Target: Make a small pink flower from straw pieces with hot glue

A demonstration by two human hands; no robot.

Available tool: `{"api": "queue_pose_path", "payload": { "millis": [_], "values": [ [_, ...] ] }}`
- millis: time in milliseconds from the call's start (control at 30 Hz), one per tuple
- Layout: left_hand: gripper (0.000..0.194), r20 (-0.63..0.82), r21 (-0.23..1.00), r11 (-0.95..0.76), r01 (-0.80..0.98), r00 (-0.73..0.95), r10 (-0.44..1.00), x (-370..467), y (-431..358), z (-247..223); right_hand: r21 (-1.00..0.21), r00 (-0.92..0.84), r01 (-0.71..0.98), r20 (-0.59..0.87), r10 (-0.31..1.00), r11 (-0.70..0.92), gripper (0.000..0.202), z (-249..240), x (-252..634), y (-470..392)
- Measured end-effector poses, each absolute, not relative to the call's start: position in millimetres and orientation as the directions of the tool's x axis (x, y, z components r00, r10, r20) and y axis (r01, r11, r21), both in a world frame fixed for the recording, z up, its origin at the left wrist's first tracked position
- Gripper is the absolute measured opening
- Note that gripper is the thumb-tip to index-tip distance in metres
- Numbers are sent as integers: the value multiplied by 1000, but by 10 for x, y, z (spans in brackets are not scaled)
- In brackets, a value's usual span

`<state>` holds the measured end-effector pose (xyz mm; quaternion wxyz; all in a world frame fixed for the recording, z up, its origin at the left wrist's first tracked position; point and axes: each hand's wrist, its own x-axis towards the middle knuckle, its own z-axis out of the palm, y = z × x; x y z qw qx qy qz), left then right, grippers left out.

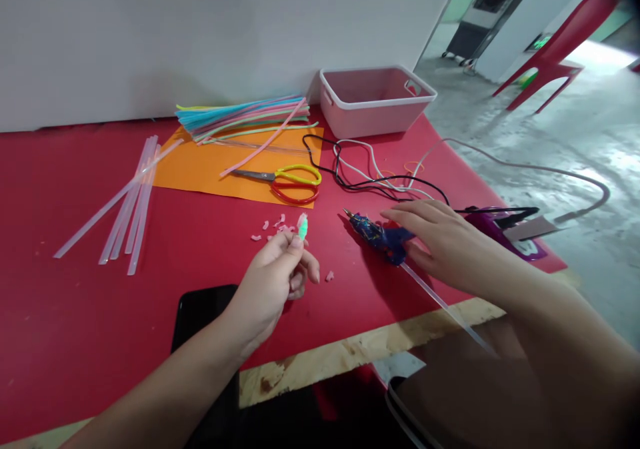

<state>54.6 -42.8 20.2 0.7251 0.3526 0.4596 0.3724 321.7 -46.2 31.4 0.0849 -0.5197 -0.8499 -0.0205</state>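
Note:
Between thumb and forefinger, my left hand point(283, 272) pinches a small fuzzy piece, pink and green point(303, 228), which looks like pipe cleaner. Pink snippets point(283, 222) are scattered on the table just beyond that hand. My right hand point(433, 232) reaches over the handle end of a dark blue glue gun point(375, 232), its fingers stretched out; whether they touch it I cannot tell. The gun lies on its side, nozzle toward the far left, with a clear glue stick point(445, 308) coming out of its back end past the table edge.
Scissors point(295, 182) and a pipe-cleaner bundle point(245, 119) lie on orange paper point(187, 169). Glue sticks point(133, 209) are at left, a black phone point(205, 306) by my left wrist. A pink basket point(375, 112) stands behind; cables point(370, 182) run to a purple power strip point(500, 232).

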Motion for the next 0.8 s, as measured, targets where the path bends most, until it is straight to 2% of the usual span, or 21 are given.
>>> {"api": "queue_pose_path", "payload": {
  "millis": [100,200,267,333,433,500,633,800],
  "values": [
    [19,-433,823,520,-227,340,835,563,-444,257,-108,-434,895,3,901,432,43,197,3370,-352],
    [16,-412,822,515,-243,371,832,568,-460,287,-178,-423,894,-35,906,411,43,144,3368,-299],
    [16,-387,836,493,-239,380,840,564,-472,288,-241,-418,882,0,909,405,41,170,3332,-315],
    [17,-365,860,468,-206,394,844,558,-488,284,-364,-371,852,87,924,376,34,230,3300,-375],
    [19,-335,893,428,-139,430,838,555,-513,289,-598,-244,724,243,939,343,20,338,3261,-504],
    [20,-323,902,415,-120,452,832,561,-525,303,-683,-223,626,306,926,376,17,404,3222,-575],
    [20,-313,903,411,-124,465,828,574,-534,343,-663,-350,552,367,862,506,17,490,3088,-642],
    [20,-342,889,441,-119,468,815,569,-533,372,-606,-362,614,355,862,507,19,496,2987,-671]
  ]
}}
